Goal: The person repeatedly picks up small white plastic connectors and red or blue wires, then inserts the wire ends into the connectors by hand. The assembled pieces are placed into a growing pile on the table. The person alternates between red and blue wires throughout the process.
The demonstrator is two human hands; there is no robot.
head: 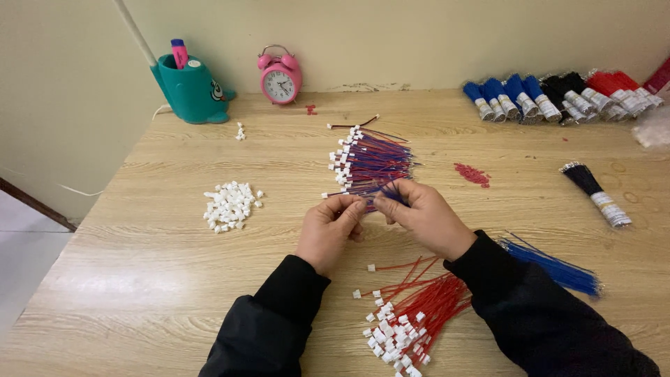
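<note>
My left hand (333,228) pinches a small white connector at the end of thin wires, just below a pile of red-and-blue wires with white connectors (368,162). Beside it, my right hand (422,213) grips a thin blue wire at its tip. The two hands almost touch over the near end of that pile. A heap of red wires with white connectors (412,314) lies between my forearms. Loose blue wires (555,269) lie under my right sleeve.
On the wooden table (139,279) lie loose white connectors (230,204), small red bits (473,174) and a black wire bundle (597,192). Blue, black and red bundles (558,98) line the back right. A pink alarm clock (280,75) and teal pen holder (192,89) stand by the wall.
</note>
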